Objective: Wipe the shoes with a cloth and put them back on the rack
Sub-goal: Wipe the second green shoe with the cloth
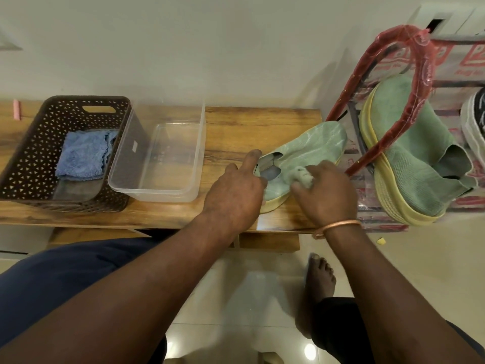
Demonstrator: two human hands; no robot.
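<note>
A light green knit shoe point(309, 148) with a yellow sole lies on the wooden table point(236, 127), toe pointing to the back right. My left hand point(236, 195) grips its heel end, index finger stretched out over the opening. My right hand point(325, 193) holds a small bunched pale green cloth point(304, 177) pressed against the shoe's collar. The matching green shoe point(409, 158) sits on the red-framed rack point(420, 74) at the right.
A brown perforated basket point(31, 158) with a blue cloth point(84, 153) inside stands at the table's left. A clear plastic tub point(168, 190) sits beside it. A black and white shoe point(475, 122) shows at the rack's right edge. My bare foot point(319, 277) rests on the tiled floor.
</note>
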